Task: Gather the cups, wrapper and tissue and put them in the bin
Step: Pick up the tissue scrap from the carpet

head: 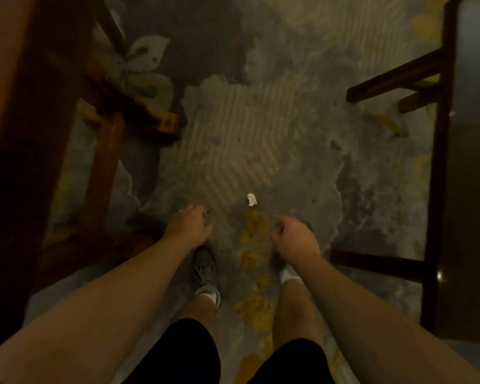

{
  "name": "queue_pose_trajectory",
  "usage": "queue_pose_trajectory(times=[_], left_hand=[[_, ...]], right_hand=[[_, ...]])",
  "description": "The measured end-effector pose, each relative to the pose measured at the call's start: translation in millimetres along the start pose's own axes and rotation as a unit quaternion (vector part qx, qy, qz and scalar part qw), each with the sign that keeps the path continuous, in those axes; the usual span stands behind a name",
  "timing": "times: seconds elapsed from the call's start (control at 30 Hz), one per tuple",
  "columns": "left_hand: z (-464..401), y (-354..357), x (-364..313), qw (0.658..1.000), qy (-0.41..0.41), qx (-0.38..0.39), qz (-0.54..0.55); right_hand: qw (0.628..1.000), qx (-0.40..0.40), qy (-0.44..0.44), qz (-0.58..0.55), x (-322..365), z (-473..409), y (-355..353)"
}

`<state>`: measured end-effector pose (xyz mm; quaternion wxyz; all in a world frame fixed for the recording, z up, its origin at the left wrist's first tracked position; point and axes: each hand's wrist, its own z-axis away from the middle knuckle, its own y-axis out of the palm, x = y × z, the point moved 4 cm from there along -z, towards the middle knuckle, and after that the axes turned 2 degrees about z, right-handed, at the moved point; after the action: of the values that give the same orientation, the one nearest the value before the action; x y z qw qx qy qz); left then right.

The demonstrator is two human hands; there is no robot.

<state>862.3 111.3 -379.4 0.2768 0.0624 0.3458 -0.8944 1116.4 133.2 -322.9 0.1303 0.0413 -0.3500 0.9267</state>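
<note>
A small crumpled white tissue (251, 200) lies on the patterned grey carpet, just ahead of my feet. My left hand (189, 225) hangs to its lower left, fingers loosely curled and apart, holding nothing. My right hand (294, 239) is below and right of the tissue, fingers curled into a loose fist with nothing visible in it. Neither hand touches the tissue. No cups, wrapper or bin are in view.
A wooden table (34, 120) with legs and crossbars fills the left side. A dark wooden table (471, 189) with crossbars stands at the right. The carpet aisle (247, 128) runs between them. My shoes (205, 273) stand on the carpet below my hands.
</note>
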Motion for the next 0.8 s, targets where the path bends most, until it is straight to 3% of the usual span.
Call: queue_pose_trajectory(times=[0.23, 0.4, 0.67, 0.8], left_hand=[[-172.9, 109.6, 28.2, 0.999, -0.052, 0.01, 0.003], [-262.3, 180.6, 29.8, 0.996, -0.073, 0.02, 0.042], [-329.2, 241.7, 31.5, 0.991, -0.076, 0.106, -0.04], [-334.9, 249.6, 38.4, 0.99, -0.054, 0.109, -0.072]], right_hand=[[0.996, 0.084, -0.022, 0.031, -17.9, -215.7, 90.7], [0.992, 0.118, -0.016, 0.047, -36.8, -316.1, 140.5], [0.987, 0.151, -0.003, 0.054, -59.1, -393.8, 193.3], [0.983, 0.175, -0.018, 0.055, -61.0, -407.4, 198.4]])
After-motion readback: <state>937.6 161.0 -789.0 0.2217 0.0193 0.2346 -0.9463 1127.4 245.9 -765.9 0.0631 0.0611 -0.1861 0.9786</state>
